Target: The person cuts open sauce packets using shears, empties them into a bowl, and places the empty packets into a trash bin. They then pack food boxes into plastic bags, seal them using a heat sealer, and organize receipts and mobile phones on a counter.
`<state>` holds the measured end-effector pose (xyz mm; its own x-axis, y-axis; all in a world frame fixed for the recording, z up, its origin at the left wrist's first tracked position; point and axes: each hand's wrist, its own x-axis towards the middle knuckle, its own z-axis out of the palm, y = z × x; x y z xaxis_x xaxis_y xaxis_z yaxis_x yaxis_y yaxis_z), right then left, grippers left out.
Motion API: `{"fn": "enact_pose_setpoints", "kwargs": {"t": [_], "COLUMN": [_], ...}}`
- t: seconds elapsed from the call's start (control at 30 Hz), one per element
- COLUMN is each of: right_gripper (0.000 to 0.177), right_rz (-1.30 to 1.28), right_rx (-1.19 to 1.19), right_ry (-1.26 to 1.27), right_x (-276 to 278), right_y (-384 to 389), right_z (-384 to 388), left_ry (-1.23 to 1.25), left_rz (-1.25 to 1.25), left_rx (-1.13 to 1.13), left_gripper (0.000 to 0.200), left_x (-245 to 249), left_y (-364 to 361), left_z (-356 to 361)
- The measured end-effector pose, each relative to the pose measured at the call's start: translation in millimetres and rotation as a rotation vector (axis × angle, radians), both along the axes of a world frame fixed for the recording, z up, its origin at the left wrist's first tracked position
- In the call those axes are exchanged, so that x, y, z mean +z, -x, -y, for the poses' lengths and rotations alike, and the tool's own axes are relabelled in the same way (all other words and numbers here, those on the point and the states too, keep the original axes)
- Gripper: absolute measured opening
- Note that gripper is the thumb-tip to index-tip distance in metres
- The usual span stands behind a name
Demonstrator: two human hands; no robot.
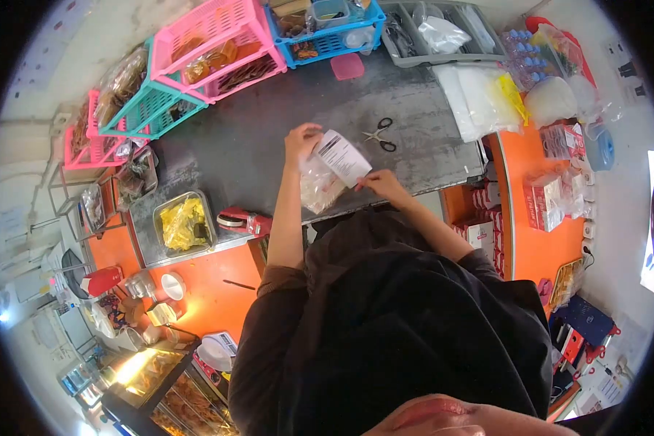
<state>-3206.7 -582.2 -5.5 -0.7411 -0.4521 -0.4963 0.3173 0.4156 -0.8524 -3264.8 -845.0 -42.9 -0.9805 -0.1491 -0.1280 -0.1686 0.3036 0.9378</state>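
Note:
A white printed slip lies over a clear plastic bag at the near edge of the dark metal table. My right hand pinches the slip's lower right corner. At the bag's upper left, my left hand has its fingers curled in on the bag; part of the grip is hidden. What the bag contains is too blurred to name. Scissors with black handles rest on the table to the right of the slip, touching neither hand.
Pink, teal and blue baskets line the back. A grey divided tray and plastic bags stand at the right. A tub of yellow pieces and a red-and-white package sit at the left front.

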Motion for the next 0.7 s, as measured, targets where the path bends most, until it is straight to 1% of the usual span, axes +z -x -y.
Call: {"fn": "enact_pose_setpoints", "kwargs": {"t": [0.03,0.1,0.13,0.17,0.2,0.23,0.27,0.3,0.33,0.37,0.4,0.43,0.47,0.5,0.53,0.6,0.67,0.7], "right_gripper": [0.027,0.027,0.027,0.028,0.028,0.028,0.029,0.030,0.030,0.031,0.032,0.032,0.033,0.035,0.035,0.031,0.032,0.037], "right_rz": [0.009,0.266,0.282,0.233,0.180,0.184,0.136,0.091,0.098,-0.008,-0.114,-0.108,-0.039,0.024,0.020,-0.389,-0.600,-0.766], "right_rx": [-0.002,0.042,0.045,0.123,0.199,0.201,0.241,0.280,0.281,0.312,0.342,0.346,0.392,0.437,0.443,0.379,0.169,0.122], "right_ry": [0.007,0.114,0.123,0.147,0.172,0.180,0.195,0.208,0.213,0.017,-0.181,-0.179,-0.272,-0.365,-0.366,-0.723,-0.512,-0.330], "right_x": [-13.3,-40.4,-47.2,-51.2,-54.8,-57.2,-59.5,-61.7,-65.5,-68.8,-72.0,-80.8,-91.5,-97.0,-96.5,-87.5,-41.4,-14.5], "right_y": [3.1,5.0,7.6,13.9,21.9,29.2,34.3,36.7,37.9,38.3,38.7,41.4,47.2,53.1,55.8,59.3,59.3,52.4], "right_z": [-1.9,-3.7,-5.0,-5.4,-5.5,-4.4,-2.9,-2.0,-2.4,-3.2,-3.8,-5.4,-7.6,-10.6,-16.4,-22.8,-14.6,-1.8], "left_ry": [0.072,0.074,0.070,0.080,-0.077,-0.234,-0.227,-0.328,-0.432,-0.428,-0.294,-0.160,-0.162,0.318,0.793,0.924,0.717,0.153], "left_rz": [0.071,0.103,0.118,0.128,0.148,0.167,0.172,0.244,0.314,0.321,0.486,0.648,0.651,0.552,0.432,0.413,0.372,0.237], "left_rx": [0.018,0.061,0.105,0.109,0.109,0.109,0.111,0.112,0.114,0.118,0.159,0.199,0.205,0.115,0.022,0.265,0.205,0.323], "left_gripper": [0.027,0.028,0.029,0.029,0.031,0.033,0.033,0.038,0.043,0.043,0.047,0.050,0.050,0.050,0.050,0.043,0.032,0.022], "left_x": [16.2,14.5,13.3,2.8,-7.1,-18.0,-23.7,-29.7,-27.7,-26.1,-24.8,-23.8,-46.8,-86.6,-106.3,-71.7,-89.4,-83.1], "left_y": [-8.3,-15.0,-18.1,-19.6,-19.6,-18.4,-17.6,-18.5,-18.2,-16.4,-13.8,-12.6,-15.9,-21.6,-27.4,-50.5,-81.4,-113.2], "left_z": [-6.1,-14.8,-16.7,-14.7,-12.6,-9.2,-6.2,-2.9,-2.6,-2.7,-2.5,-2.7,11.9,39.3,58.4,69.2,113.7,114.9]}}
